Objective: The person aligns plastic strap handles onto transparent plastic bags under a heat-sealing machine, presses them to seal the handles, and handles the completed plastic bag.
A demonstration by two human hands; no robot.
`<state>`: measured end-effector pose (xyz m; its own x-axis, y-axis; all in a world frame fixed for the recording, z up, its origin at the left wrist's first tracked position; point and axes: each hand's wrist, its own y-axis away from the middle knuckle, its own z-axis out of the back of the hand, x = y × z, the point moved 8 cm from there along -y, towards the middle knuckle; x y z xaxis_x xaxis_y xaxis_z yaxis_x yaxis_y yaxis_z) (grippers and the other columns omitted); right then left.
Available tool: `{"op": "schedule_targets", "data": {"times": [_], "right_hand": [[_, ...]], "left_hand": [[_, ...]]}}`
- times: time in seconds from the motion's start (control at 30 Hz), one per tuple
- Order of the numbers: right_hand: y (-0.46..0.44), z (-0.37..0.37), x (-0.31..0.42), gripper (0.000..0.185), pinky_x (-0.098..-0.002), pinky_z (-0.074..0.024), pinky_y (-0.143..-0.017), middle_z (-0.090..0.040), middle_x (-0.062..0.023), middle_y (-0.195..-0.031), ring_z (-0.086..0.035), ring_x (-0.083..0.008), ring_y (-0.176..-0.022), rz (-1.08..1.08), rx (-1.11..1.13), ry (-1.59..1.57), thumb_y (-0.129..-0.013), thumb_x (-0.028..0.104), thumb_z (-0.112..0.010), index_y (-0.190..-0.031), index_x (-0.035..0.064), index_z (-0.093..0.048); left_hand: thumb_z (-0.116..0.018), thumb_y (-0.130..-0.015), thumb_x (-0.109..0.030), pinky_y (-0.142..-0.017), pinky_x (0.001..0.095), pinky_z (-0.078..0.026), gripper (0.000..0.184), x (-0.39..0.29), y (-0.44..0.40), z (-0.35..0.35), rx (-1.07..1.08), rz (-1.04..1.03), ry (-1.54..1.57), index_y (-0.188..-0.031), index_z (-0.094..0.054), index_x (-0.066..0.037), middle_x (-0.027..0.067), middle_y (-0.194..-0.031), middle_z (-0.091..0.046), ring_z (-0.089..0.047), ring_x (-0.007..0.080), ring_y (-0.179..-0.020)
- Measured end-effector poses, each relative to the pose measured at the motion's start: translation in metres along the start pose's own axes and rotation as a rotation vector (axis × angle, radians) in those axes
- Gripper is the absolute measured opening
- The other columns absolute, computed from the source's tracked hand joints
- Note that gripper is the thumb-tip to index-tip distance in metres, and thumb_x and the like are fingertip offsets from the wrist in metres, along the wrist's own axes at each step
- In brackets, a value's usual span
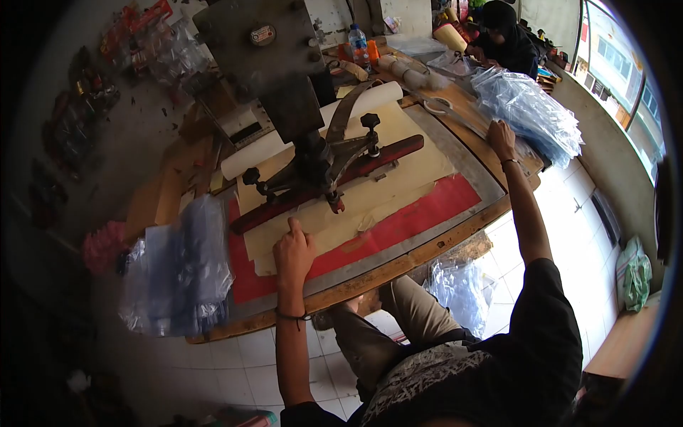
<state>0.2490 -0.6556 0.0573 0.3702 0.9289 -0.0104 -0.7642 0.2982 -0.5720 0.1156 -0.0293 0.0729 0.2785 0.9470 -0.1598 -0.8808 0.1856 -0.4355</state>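
Clear plastic stack lies just beside the curled right hand; red bar lies ahead of the curled left hand; cannot tell whether either grips anything.

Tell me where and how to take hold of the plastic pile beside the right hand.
Probably best by the end on the window side, coming from the near side, thumb on top and fingers beneath. The plastic pile looks like loose, slippery sheets, and that end seems to jut past the table, leaving room below. The right hand is close by.
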Motion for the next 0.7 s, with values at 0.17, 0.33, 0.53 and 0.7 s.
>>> {"op": "schedule_targets", "data": {"times": [0.17, 0.33, 0.53, 0.7], "right_hand": [[0.008, 0.026, 0.003, 0.015, -0.0474, -0.0559, -0.074, -0.069, -0.0202, -0.09, -0.068, -0.0392, -0.089, -0.046, 0.066, -0.098, -0.08, 0.014, -0.064, -0.09, 0.0029, -0.064], [0.013, 0.041, -0.001, 0.02, -0.0485, -0.0524, -0.071, -0.068, -0.0232, -0.09, -0.067, -0.0413, -0.087, -0.018, 0.081, -0.198, -0.08, 0.016, -0.069, -0.093, 0.002, -0.062], [0.007, 0.048, -0.024, 0.034, -0.0471, -0.0518, -0.079, -0.069, -0.0225, -0.09, -0.066, -0.0396, -0.092, -0.062, 0.117, -0.334, -0.089, 0.036, -0.064, -0.1, 0.0043, -0.069], [0.021, 0.047, -0.06, 0.065, -0.0475, -0.0503, -0.091, -0.062, -0.0329, -0.114, -0.06, -0.0446, -0.109, -0.18, 0.194, -0.04, -0.089, 0.059, -0.058, -0.105, -0.0039, -0.068]], "left_hand": [[-0.052, -0.093, -0.012, -0.051, 0.0459, -0.052, 0.015, 0.005, -0.001, -0.005, 0.028, -0.012, 0.013, -0.101, -0.042, -0.003, 0.0195, -0.062, -0.062, -0.066, 0.0365, -0.06], [-0.053, -0.093, -0.013, -0.051, 0.0457, -0.052, 0.015, 0.005, -0.002, -0.007, -0.013, -0.034, -0.001, -0.1, -0.043, -0.004, 0.019, -0.062, -0.062, -0.066, 0.0359, -0.06], [-0.054, -0.092, -0.013, -0.056, 0.0469, -0.053, 0.015, 0.005, 0.0, -0.004, 0.033, -0.001, 0.028, -0.1, -0.044, -0.005, 0.0192, -0.066, -0.064, -0.067, 0.0365, -0.064], [-0.054, -0.09, -0.012, -0.061, 0.0485, -0.054, 0.015, 0.005, -0.001, -0.005, 0.032, 0.009, 0.066, -0.101, -0.045, -0.005, 0.0201, -0.07, -0.065, -0.067, 0.0379, -0.067]]}}
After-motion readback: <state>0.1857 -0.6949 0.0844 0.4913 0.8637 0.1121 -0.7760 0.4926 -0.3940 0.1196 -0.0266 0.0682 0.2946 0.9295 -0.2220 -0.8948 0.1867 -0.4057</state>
